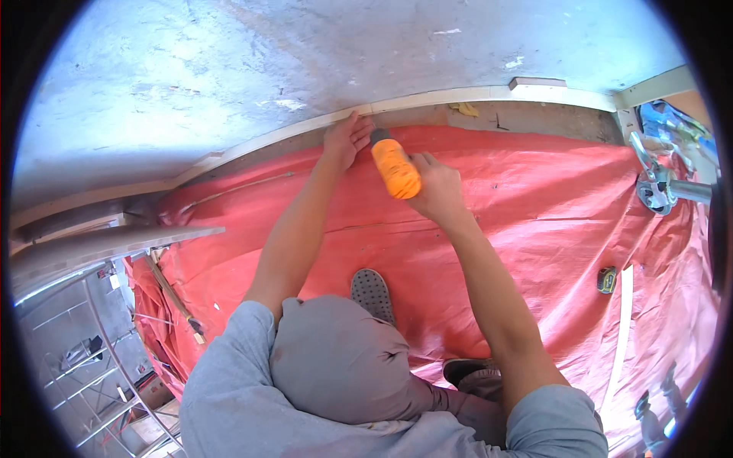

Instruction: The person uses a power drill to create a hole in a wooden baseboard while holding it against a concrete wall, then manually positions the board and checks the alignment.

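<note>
The right hand [437, 185] is wrapped tight round the orange handle of a screwdriver [395, 166], fingers closed on it; the left hand [347, 140] lies flat and spread against the pale wooden strip [427, 99] that runs along the foot of the grey wall [305, 53], thumb and fingers apart, pressing on the wood and gripping nothing; the tool's dark front end sits just beside those fingers, at the far edge of the red tarp [550, 206]. The screwdriver's long axis runs on a slant, handle nearer and to the right, tip pointing far and to the left toward the strip; the tip itself is too small to tell whether it touches the wood.

As a judgement, the strip already lies in place along most of the wall, left to right, so the fitting looks well along; the fixing at this one spot looks to be in hand, and how many spots remain cannot be told.

To the right, on the tarp, lie a small tape measure [606, 280] and a loose white strip [622, 328]; a metal clamp [658, 187] stands far right; the person's knee and shoe show near the lower edge.
</note>
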Available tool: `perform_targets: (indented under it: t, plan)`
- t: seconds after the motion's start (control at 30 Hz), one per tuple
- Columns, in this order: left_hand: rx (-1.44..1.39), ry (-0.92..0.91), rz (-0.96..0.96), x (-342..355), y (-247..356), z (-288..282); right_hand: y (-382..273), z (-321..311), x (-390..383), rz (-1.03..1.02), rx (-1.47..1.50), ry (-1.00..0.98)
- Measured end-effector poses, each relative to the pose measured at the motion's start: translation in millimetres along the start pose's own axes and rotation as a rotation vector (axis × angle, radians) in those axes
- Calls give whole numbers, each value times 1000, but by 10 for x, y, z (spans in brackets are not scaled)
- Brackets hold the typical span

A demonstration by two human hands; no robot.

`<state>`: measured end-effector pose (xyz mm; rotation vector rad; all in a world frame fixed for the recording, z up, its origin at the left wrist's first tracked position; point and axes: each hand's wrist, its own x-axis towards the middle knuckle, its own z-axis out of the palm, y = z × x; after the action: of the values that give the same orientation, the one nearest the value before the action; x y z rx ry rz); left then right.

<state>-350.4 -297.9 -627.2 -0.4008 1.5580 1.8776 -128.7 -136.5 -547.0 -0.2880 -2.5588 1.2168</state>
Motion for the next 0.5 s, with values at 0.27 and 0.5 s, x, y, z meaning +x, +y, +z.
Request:
perform_targets:
  t: [0.27, 0.5]
  plan:
    - [2, -191, -216, -595, 111, 2, 57, 432, 123, -284, -372, -84]
    - [187, -104, -64, -560, 2, 35, -44, 606, -43, -222, -401, -310]
